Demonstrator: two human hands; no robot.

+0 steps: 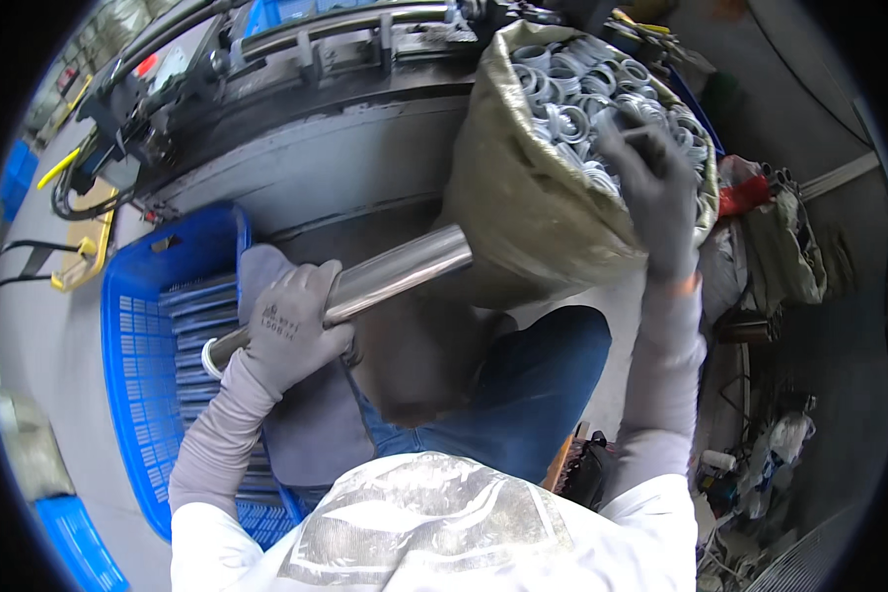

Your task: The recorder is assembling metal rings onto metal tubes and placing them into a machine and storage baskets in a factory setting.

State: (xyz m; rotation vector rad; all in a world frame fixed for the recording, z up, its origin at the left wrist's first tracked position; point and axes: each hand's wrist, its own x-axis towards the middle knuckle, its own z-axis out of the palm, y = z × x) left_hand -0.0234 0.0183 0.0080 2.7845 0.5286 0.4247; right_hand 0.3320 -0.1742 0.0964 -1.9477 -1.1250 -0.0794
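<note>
A large olive woven sack [523, 197] is standing at one o'clock, filled with grey metal rings [582, 89]. A blue perforated plastic crate [143, 335] is lying at nine o'clock, holding stacked tubes. A polished steel tube [395, 274] is running from centre toward the sack. The gloved left hand [291, 331] is clenching that tube. The gloved right hand [656, 192] is reaching among the rings, fingers curled; what they are grasping cannot be told.

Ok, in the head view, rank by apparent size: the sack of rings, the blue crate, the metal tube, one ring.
1. Sack and blue crate: look alike in size, and the crate is partly hidden.
2. Metal tube, held in the left hand.
3. One ring.
</note>
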